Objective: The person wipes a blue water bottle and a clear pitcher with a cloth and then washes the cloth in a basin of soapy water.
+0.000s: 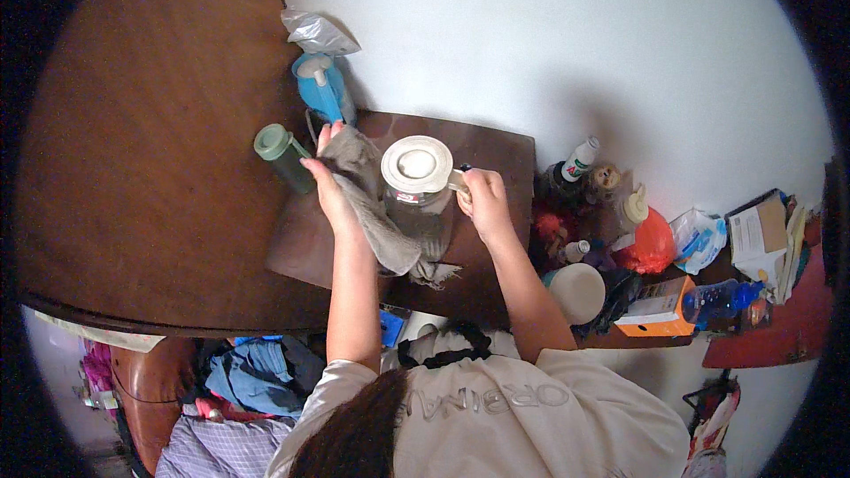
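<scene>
My right hand (pixel 486 202) grips the handle of a clear glass jug (pixel 425 222) with a cream plastic lid (pixel 417 164), in the middle of the view. To the left of the jug, a grey-brown cloth (pixel 372 212) drapes over my left hand (pixel 334 196), its palm and fingers partly behind the cloth and its thumb showing. The cloth hangs down beside the jug, and a frayed end shows below it. Whether the jug's base touches the dark wooden surface (pixel 508 153) under it, I cannot tell.
A green lidded bottle (pixel 285 159) stands left of my left hand, near a blue jug (pixel 320 86) and a silvery plastic bag (pixel 319 32). A large brown wooden tabletop (pixel 146 146) fills the left. Bottles, a red bag (pixel 647 242), a white round lid (pixel 576 293) and an orange box (pixel 664 309) crowd the right.
</scene>
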`<state>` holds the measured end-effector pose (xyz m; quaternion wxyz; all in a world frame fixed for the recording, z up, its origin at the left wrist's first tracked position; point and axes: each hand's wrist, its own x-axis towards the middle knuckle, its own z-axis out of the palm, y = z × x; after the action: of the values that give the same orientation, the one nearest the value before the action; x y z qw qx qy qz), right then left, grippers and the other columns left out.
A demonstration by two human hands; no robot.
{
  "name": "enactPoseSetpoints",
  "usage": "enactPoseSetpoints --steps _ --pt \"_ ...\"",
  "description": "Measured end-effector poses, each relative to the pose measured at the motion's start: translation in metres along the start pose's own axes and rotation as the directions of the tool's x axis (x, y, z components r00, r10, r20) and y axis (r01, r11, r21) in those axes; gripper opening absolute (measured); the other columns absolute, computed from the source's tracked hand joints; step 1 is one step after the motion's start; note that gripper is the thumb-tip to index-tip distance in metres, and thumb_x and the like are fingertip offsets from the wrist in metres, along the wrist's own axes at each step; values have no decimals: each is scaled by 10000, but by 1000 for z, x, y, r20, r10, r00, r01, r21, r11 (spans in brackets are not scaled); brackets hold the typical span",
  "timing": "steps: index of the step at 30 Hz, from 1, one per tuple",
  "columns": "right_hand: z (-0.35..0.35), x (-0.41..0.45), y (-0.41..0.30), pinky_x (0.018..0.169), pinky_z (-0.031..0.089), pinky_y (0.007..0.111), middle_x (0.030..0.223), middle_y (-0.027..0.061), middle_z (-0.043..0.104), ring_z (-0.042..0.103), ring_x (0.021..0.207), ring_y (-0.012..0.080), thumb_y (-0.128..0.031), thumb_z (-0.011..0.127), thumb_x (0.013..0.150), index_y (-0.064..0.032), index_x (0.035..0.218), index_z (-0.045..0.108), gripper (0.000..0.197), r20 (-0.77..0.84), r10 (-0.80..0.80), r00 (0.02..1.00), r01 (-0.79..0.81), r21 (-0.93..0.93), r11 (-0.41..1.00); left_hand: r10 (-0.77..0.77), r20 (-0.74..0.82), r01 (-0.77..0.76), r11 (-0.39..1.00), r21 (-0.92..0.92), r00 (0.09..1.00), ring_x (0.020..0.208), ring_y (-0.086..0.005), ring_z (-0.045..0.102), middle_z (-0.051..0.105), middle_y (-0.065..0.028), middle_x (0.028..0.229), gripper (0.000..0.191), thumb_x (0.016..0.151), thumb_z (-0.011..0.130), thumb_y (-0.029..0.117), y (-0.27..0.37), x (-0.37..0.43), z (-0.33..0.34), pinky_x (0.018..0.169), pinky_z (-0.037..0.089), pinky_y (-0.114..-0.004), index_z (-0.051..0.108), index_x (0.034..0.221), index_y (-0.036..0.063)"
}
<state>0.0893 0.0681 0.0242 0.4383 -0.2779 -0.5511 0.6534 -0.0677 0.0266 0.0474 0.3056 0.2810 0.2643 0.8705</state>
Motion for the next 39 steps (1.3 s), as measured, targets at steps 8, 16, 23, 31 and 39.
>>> enactPoseSetpoints --steps 8,16,23,31,39 --pt "13 -9 -3 387 231 231 481 -50 343 302 418 49 -181 420 802 -75 521 395 301 17 -36 999 37 -39 999 61 487 -371 733 571 871 863 -218 529 590 -122 797 313 838 435 237 12 -8 -6 772 399 -315 582 808 -39" --pt "9 -10 -1 390 233 230 488 -46 358 305 426 43 -180 425 798 -68 534 422 286 38 -44 998 45 -30 999 48 195 -119 920 373 980 434 -117 436 442 -53 450 412 854 427 308 18 -12 -4 486 367 -227 462 576 7" --pt "9 -10 -2 384 227 222 486 -44 361 311 420 43 -179 427 795 -72 530 425 286 32 -17 999 16 35 999 -78 182 104 985 -140 980 465 -104 319 310 23 442 400 860 362 398 9 -8 -20 464 273 -211 395 584 111" --pt "-10 -7 2 312 206 205 450 -25 372 296 344 53 -186 425 780 -79 539 421 264 -243 -26 970 63 147 987 -252 -109 180 878 -443 962 1104 -181 335 345 -70 1224 550 833 342 454 -23 -35 -71 956 256 -334 288 1232 79" --pt "-34 2 -3 307 195 219 413 -22 334 260 308 65 -189 404 799 -94 499 367 317 -407 -17 913 103 190 976 -296 -10 261 858 -443 955 1187 -212 263 265 -90 1309 558 850 309 440 -24 -53 -105 992 203 -351 212 1286 106"
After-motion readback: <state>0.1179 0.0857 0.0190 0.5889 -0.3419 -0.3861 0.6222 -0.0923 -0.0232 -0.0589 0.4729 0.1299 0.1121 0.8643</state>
